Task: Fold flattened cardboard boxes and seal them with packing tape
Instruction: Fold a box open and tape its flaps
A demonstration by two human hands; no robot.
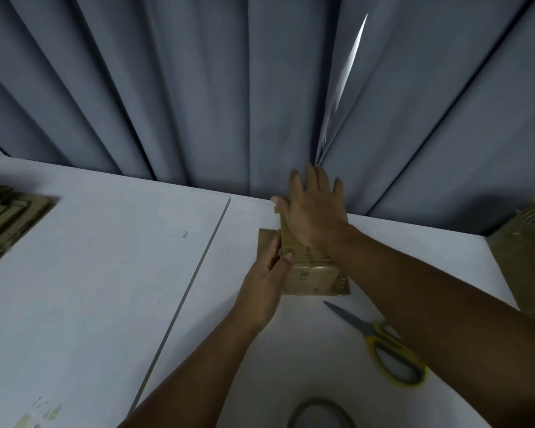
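By the tabletop's (pixel 105 273) far edge, my right hand (pixel 312 211) presses the box (pixel 309 279) with flat, spread fingers, probably flattening its top. My left hand's (pixel 266 279) grip clamps its side to steady it.

Probably a packing station — white table (pixel 105 273), grey curtain (pixel 198 88), stacked flat cardboard (pixel 7 220), scissors (pixel 383 344) and tape roll (pixel 320 412).

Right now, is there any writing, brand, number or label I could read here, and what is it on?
No text here can be read.
cardboard box: one small dark printed mark on its near face, too blurred to read.
scissors: no lettering shows.
tape roll: only part in view, no print shows.
stack of flattened cardboard: blurred, no print made out.
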